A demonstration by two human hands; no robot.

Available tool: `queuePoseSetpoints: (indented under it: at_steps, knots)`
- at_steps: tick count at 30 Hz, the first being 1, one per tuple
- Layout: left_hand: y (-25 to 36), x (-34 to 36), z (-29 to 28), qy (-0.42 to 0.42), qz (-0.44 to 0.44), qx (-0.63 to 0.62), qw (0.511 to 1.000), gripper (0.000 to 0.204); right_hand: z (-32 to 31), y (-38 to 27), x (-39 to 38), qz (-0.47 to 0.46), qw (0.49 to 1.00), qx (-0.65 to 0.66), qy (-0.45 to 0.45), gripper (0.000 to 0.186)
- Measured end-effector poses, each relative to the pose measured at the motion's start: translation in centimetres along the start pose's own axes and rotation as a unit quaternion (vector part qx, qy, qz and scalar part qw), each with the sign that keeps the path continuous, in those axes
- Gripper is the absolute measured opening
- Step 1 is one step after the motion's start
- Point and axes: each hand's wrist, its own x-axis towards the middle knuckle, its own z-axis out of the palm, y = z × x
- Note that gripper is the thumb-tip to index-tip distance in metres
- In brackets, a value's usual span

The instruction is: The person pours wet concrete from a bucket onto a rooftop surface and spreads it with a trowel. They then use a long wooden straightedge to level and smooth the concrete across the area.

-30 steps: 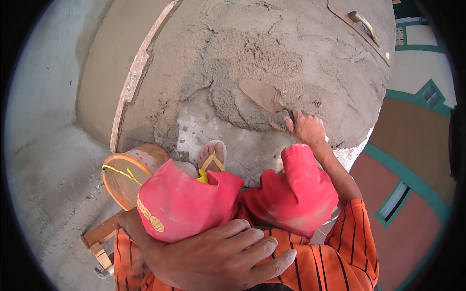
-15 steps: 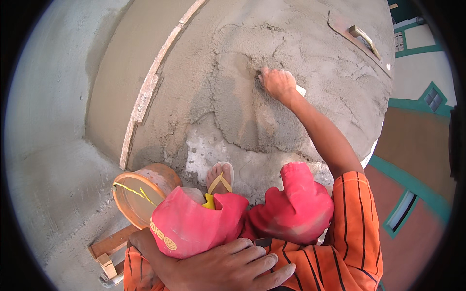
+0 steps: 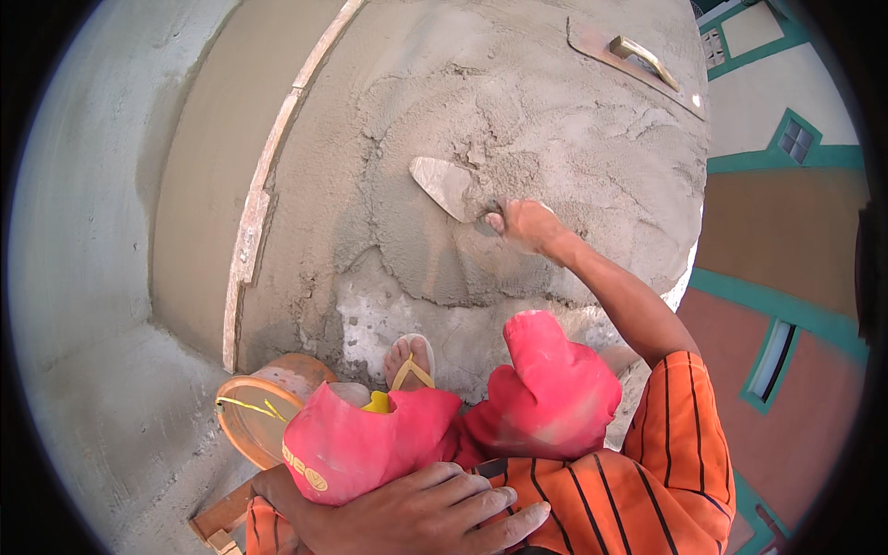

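Ahead, trowel point(image 3: 442, 184) in the grip of the right hand point(image 3: 525, 225); left hand point(image 3: 421, 511) loose-fingered, well apart.

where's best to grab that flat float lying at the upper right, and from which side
Probably by the raised handle, from above, palm over the bar. It stands up off the flat plate, while the plate lies low on the cement, leaving its edges likely harder to get under.

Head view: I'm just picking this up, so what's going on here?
The person's right hand grips a pointed trowel, blade at the rough grey mortar. The left hand rests at the lap, fingers spread. A flat float lies on the mortar, upper right; an orange bucket is at left.
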Motion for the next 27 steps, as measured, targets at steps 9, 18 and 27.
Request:
queuePoseSetpoints:
  at_steps: [9, 18, 27]
  knots:
    - [-0.4, 0.4, 0.2, -0.002, 0.001, -0.005, 1.0, 0.047, -5.8, 7.9, 5.8, 0.142, 0.978, -0.106, 0.109, 0.038]
    - [-0.2, -0.2, -1.7, -0.099, -0.037, -0.065, 0.992, 0.047, -6.6, 0.1, 9.4, 0.127, 0.944, 0.297, -0.069, 0.037]
    - [-0.1, -0.6, -2.0, -0.122, -0.051, -0.091, 0.987, 0.049, -2.4, -11.5, 17.0, -0.065, 0.996, -0.059, 0.016, 0.038]
